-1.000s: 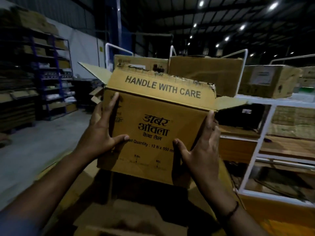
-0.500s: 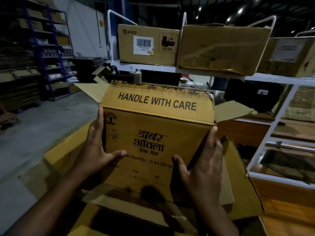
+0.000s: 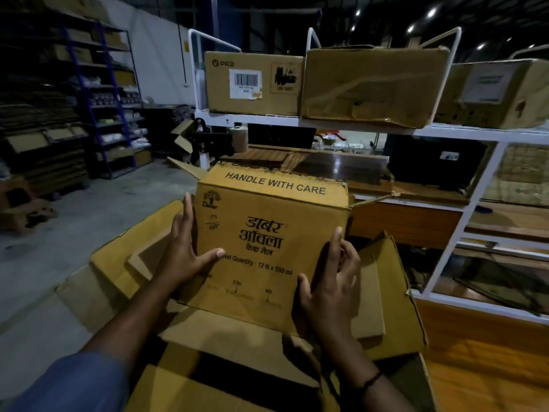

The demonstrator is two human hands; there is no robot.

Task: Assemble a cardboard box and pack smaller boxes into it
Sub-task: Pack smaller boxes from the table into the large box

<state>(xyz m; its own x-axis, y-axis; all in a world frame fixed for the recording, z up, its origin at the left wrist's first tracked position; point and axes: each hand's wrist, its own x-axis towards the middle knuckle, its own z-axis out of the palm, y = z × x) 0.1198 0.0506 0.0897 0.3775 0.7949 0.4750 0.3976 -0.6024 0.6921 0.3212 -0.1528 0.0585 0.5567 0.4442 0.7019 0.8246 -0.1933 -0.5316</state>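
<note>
Dim warehouse floor [image 3: 74,233] runs off to the left toward blue racks [image 3: 89,99], whose contents are too dark to make out. Straight ahead a white shelf frame [image 3: 356,126] carries a PICO carton [image 3: 252,81] at its left end, a taped carton [image 3: 371,87] touching it, and a third carton [image 3: 499,93] cut off by the right edge of the view. Under that shelf lies a wooden tabletop [image 3: 326,165], its near edge hidden behind the small box [image 3: 267,233].

That box, printed HANDLE WITH CARE, is held upright with its lower edge down between the spread flaps of the large carton [image 3: 124,263], toward the carton's far side. Its bottom is out of sight, so I cannot tell whether it rests on anything inside. Its own top flaps stand open; the left one sticks out beyond the corner.

The left hand [image 3: 184,257] lies flat against the box's left side, fingers straight, thumb stretched across the front face over the start of the quantity line. The right hand [image 3: 329,292] clasps the lower right corner, thumb on the front, bent fingers wrapped round the side panel, which is hidden. A blue sleeve [image 3: 74,382] is cut off at the bottom left corner; a dark wrist band [image 3: 371,380] shows on the right arm.
</note>
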